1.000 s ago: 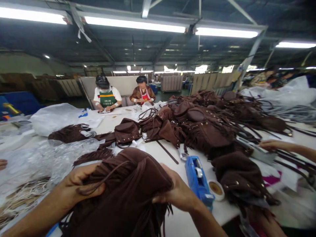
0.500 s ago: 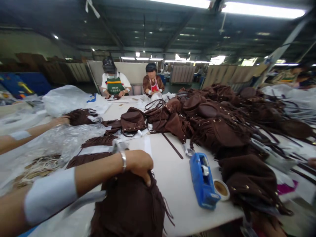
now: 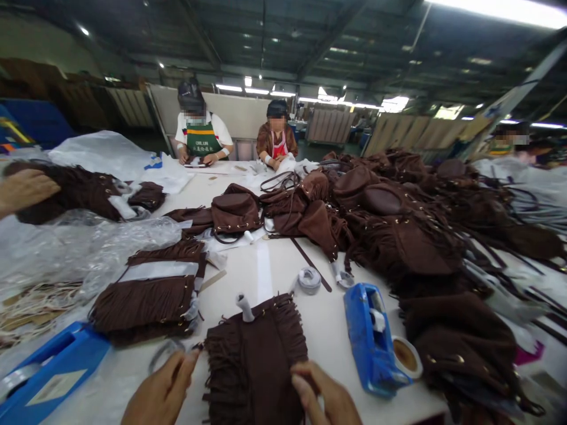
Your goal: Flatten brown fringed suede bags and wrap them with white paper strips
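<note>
A dark brown fringed bag (image 3: 266, 360) lies in front of me, a white wrapped piece standing at its upper edge. To its left is my left hand (image 3: 155, 389), fingertips pinched on a small dark bit that I cannot make out. My right hand (image 3: 328, 395) has its thumb and finger closed on the fringe at the bag's right edge. Further left lies another fringed bag (image 3: 142, 304) with a pale strip across it. A blue tape dispenser (image 3: 370, 342) stands right of my right hand, beside a tape roll (image 3: 405, 357).
Another person's hand (image 3: 31, 189) grips a fringed bag (image 3: 75, 192) at the far left. A second blue dispenser (image 3: 57, 372) is at lower left, near clear plastic (image 3: 110, 242). Brown bags (image 3: 398, 236) are heaped on the right. Two people work across the table (image 3: 328, 319).
My hands have come into view at the front bag. The other person's arm has left that bag; their other hand has moved left with a fringed bag. The view has shifted.
</note>
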A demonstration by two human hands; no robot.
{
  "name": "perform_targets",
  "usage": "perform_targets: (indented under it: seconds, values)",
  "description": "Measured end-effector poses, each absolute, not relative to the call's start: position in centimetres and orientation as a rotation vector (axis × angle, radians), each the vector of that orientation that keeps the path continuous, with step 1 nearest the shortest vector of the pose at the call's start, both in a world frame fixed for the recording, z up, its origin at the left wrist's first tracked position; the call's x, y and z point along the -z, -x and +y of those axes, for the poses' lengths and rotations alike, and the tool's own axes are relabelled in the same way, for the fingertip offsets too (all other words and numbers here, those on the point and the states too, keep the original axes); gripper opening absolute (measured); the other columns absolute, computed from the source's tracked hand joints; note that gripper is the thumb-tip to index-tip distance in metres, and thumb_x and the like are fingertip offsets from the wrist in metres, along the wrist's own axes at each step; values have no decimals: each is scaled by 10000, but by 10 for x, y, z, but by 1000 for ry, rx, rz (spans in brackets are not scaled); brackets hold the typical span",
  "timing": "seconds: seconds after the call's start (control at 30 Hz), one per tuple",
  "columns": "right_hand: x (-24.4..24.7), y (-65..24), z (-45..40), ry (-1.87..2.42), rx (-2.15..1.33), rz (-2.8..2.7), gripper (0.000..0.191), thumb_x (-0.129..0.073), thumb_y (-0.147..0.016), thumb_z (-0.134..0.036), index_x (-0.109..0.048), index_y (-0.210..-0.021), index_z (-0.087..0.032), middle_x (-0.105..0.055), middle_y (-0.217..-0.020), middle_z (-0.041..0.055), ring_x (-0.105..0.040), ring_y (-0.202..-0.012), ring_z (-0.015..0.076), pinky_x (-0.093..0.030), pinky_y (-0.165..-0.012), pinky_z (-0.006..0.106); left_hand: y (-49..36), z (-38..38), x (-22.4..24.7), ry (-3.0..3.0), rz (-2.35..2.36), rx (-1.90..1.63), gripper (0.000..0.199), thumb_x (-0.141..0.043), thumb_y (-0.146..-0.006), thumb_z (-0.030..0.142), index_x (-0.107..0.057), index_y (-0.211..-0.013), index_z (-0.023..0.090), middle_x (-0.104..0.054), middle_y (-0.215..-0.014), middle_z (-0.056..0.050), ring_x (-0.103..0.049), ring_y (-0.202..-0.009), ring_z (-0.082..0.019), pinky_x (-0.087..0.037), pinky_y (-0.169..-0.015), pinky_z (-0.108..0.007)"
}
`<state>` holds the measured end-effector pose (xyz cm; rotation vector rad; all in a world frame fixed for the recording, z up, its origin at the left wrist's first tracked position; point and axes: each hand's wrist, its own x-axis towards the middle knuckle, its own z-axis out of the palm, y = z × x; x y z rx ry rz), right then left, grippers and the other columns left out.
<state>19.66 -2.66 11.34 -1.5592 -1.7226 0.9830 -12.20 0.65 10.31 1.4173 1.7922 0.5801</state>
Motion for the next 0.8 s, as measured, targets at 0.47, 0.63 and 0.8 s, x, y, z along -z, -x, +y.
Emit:
perform_targets:
  seconds: [0.47, 0.63, 0.8]
  values:
    - [-73, -186, 11, 1727, -865, -1308, 496, -517, -895, -568, -442, -1252, -232, -722, -1135, 113, -684, -1072, 286, -547, -898, 401, 57, 15, -61, -768, 1526, -1178, 593, -715, -730, 519, -588, -1199, 179, -688, -1241, -118, -619, -1193, -306, -440, -1074, -452]
    - [-53, -219, -3, 1925, -826, -1637, 432, -457, -926, -532, -483, -1221, -217, -745, -1004, 120, -723, -918, 322, -566, -748, 409, 57, 3, -29, -807, 1601, -1078, 567, -709, -673, 536, -615, -1091, 165, -729, -1115, -130, -642, -1137, -362, -443, -1064, -521]
    - [-120, -206, 46, 1820, -389, -2068, 433, -469, -958, -511, -581, -1254, -215, -686, -1153, 148, -642, -1079, 329, -497, -895, 441, 68, 3, -36, -919, 1659, -986, 563, -561, -834, 531, -556, -1268, 173, -601, -1377, -132, -477, -1359, -311, -292, -1189, -494]
